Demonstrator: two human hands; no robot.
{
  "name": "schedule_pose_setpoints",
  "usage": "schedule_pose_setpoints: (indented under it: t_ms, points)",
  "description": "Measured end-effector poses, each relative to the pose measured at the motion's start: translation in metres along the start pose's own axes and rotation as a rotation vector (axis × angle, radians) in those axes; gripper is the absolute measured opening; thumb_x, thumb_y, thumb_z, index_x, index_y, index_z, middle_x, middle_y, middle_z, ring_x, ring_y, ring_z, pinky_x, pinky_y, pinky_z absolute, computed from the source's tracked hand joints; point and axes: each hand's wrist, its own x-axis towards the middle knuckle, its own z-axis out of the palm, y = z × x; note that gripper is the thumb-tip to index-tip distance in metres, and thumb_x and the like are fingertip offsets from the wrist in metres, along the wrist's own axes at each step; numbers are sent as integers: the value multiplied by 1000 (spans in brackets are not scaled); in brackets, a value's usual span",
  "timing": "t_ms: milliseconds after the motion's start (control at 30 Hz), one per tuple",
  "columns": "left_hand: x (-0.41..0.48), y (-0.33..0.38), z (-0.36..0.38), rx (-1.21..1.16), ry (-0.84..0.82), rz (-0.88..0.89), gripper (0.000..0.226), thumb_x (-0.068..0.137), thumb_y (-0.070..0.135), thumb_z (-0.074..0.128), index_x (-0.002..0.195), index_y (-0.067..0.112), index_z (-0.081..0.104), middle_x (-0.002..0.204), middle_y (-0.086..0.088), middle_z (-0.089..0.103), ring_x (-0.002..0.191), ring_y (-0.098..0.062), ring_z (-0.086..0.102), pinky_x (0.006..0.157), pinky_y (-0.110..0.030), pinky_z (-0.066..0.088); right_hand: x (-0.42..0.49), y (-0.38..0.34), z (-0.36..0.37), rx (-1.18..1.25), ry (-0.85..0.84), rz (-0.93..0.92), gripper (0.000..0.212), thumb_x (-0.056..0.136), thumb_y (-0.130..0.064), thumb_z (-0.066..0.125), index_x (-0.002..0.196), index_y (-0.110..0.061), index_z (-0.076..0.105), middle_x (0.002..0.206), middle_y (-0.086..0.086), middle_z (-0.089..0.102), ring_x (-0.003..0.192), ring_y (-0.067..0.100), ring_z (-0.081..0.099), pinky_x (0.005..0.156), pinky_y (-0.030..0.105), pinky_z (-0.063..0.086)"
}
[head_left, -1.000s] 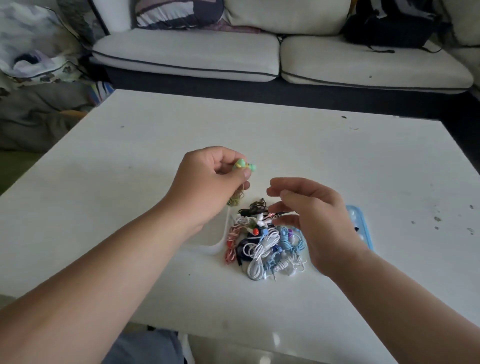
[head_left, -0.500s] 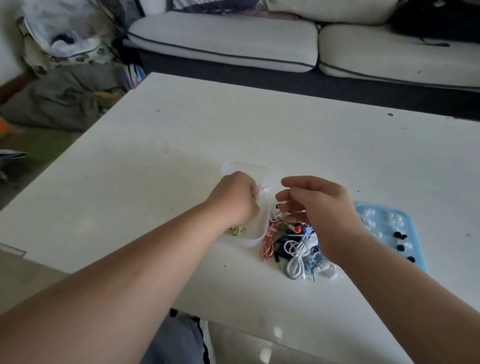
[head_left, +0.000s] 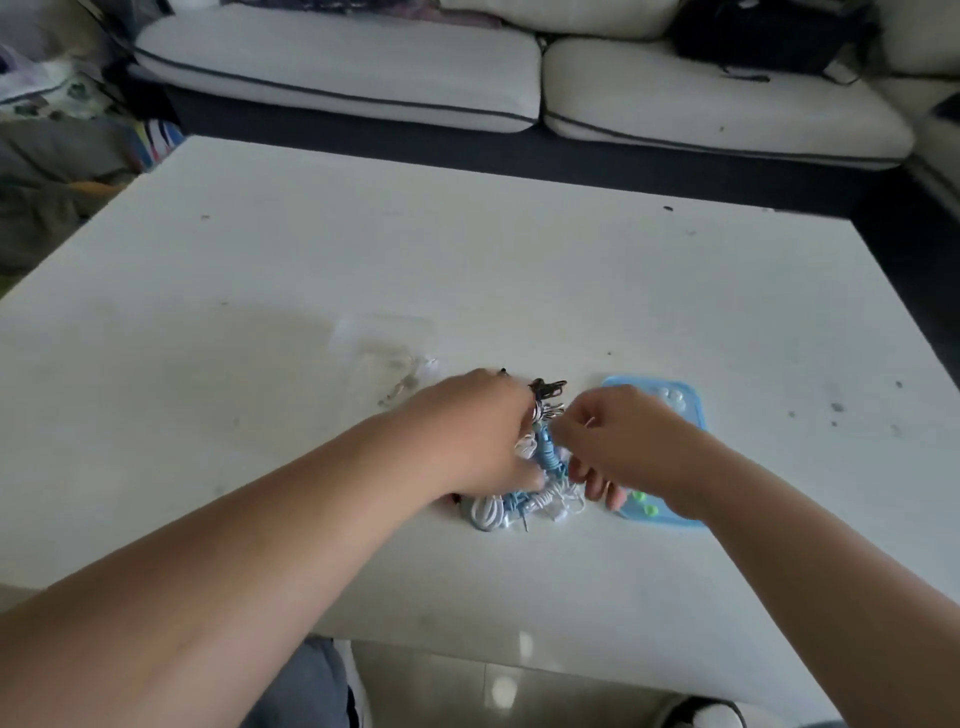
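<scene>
A tangled pile of earphone cables, white, blue and black, lies on the white table near its front edge. My left hand is down on the left of the pile, with fingers and thumb curled round the blue and white cables. My right hand sits at the pile's right edge, fingers curled against the cables; blur hides whether it holds any. A clear plastic container stands just left of and behind the pile, with a small greenish earphone bundle inside.
A blue lid with small ear tips on it lies under and right of my right hand. A white sofa runs beyond the table's far edge, and bags and clothes lie on the floor to the left.
My left hand has left the green earphones in the clear container and moved right onto the pile. My right hand has dropped down to the pile's right edge.
</scene>
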Motion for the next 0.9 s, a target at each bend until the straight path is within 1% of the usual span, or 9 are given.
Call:
schedule_pose_setpoints:
  t_ms: [67, 133, 267, 367, 467, 600, 733, 800, 900]
  points:
    - [4, 3, 15, 148, -47, -28, 35, 81, 42, 76, 95, 23, 50, 93, 2, 61, 84, -23, 61, 68, -34, 49, -7, 12, 5, -121, -207, 53, 27, 101, -27, 54, 96, -2, 65, 90, 18, 75, 62, 21, 70, 59, 34, 62]
    - [7, 1, 22, 167, 23, -31, 26, 86, 27, 68, 94, 24, 43, 88, 1, 57, 81, -26, 59, 67, -36, 49, -6, 22, 12, -249, -262, 17, 25, 100, -32, 51, 91, -12, 64, 92, 12, 74, 71, 22, 71, 71, 42, 64]
    - [8, -8, 11, 20, -8, -106, 15, 87, 25, 56, 101, 23, 52, 82, 1, 63, 75, -21, 61, 68, -37, 54, -3, 24, 16, -242, -228, -63, 23, 97, -32, 51, 85, -17, 63, 79, -3, 61, 69, 15, 53, 63, 30, 46]
    - [8, -8, -1, -118, 15, -168, 18, 84, 28, 54, 75, 14, 48, 65, 1, 54, 61, -21, 45, 53, -31, 35, -4, 21, 13, -196, -258, -106, 20, 98, -27, 52, 97, -16, 69, 79, -7, 62, 68, 12, 55, 64, 26, 48]
    - [5, -7, -16, -250, 115, -224, 26, 87, 28, 54, 66, 19, 42, 61, -1, 41, 60, -22, 35, 58, -32, 29, -4, 16, 7, -150, -212, -150, 17, 96, -28, 57, 88, -20, 70, 83, 1, 73, 73, 23, 71, 69, 36, 60]
    - [-1, -7, -36, -446, 211, -267, 24, 92, 26, 51, 70, 19, 44, 63, -2, 36, 59, -18, 34, 60, -32, 29, -5, 8, -9, 175, 75, -207, 15, 95, -23, 64, 87, -15, 74, 82, 6, 76, 85, 29, 73, 77, 44, 61]
    - [-5, -9, -46, -551, 241, -243, 20, 95, 19, 43, 80, 11, 53, 58, 0, 38, 53, -15, 35, 59, -30, 29, -8, 10, -5, 297, 47, -195, 11, 95, -15, 69, 98, -23, 75, 91, 2, 77, 85, 26, 73, 81, 44, 61]
    - [-7, -9, -48, -595, 269, -218, 18, 93, 22, 43, 81, 13, 54, 61, -4, 34, 52, -16, 29, 54, -26, 28, -6, 10, 0, 302, 44, -181, 20, 91, -16, 74, 106, -29, 73, 103, 0, 74, 79, 18, 71, 81, 38, 61]
    - [-9, -12, -50, -727, 310, -211, 27, 97, 22, 50, 84, 18, 74, 55, 0, 40, 42, -14, 34, 45, -21, 28, -4, 5, 2, 352, -12, -214, 45, 86, -14, 79, 125, -31, 66, 117, -7, 68, 87, 10, 72, 87, 36, 61]
